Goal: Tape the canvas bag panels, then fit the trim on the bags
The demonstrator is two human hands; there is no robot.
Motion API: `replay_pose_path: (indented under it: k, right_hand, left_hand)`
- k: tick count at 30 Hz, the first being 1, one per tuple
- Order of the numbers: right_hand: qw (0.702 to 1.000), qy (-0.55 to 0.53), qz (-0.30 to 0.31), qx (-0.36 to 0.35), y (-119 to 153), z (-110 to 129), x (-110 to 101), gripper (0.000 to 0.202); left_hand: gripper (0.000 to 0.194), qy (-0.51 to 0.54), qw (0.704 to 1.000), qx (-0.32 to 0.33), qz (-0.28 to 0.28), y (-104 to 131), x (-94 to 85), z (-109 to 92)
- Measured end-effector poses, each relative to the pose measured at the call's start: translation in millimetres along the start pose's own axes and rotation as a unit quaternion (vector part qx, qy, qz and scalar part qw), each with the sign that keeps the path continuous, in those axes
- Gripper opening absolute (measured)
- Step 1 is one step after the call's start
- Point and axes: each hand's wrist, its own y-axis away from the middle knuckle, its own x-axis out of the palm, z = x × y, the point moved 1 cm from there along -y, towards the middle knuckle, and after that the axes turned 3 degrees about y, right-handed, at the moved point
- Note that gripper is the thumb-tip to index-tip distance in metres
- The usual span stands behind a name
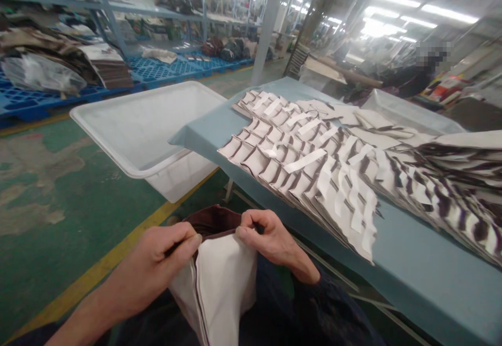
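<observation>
Between my two hands hangs a sewn fabric piece [225,273], white outside with a dark maroon inner side and a dark seam down its left part. Its top edge is spread so the maroon inside shows. My left hand [157,257] pinches the edge at the left corner, thumb on the white face. At the right corner my right hand [270,236] pinches the same edge between thumb and fingers. The lower end of the piece falls toward my lap, where dark clothing lies behind it.
A blue-grey covered table [427,262] bears overlapping rows of white fabric pieces [298,163] with dark edges and white strips. A white plastic bin [129,121] stands left of it. Blue pallets [157,69] and shelving with goods line the back. A blurred person [415,69] is far right.
</observation>
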Motion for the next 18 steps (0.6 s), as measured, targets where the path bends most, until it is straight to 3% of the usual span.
replay_pose_path:
  k: [3, 6, 9, 13, 15, 18]
  right_hand:
    - [1.000, -0.019, 0.003, 0.005, -3, -8, 5, 0.048]
    - [1.000, -0.027, -0.002, 0.001, -5, -16, 7, 0.052]
    - [1.000, -0.017, 0.002, -0.003, -2, -20, 4, 0.054]
    - [1.000, 0.013, -0.006, -0.019, 6, -14, 1, 0.043]
    - [0.996, 0.043, -0.029, -0.070, 9, -5, 4, 0.035]
    - [0.971, 0.074, -0.059, -0.218, 11, 13, 13, 0.030]
  left_hand:
    - [0.056, 0.065, 0.997, -0.038, -0.008, 4, 1.1, -3]
    - [0.056, 0.111, 0.991, -0.064, 0.038, 10, 0.8, -3]
    - [0.047, 0.118, 0.988, -0.074, 0.071, 14, -1.2, -7]
    - [0.035, 0.080, 0.993, -0.059, 0.060, 12, -3.0, -18]
    - [0.034, 0.072, 0.995, -0.042, 0.052, 10, -3.1, -24]
    - [0.033, 0.068, 0.997, -0.017, 0.041, 8, -2.7, -32]
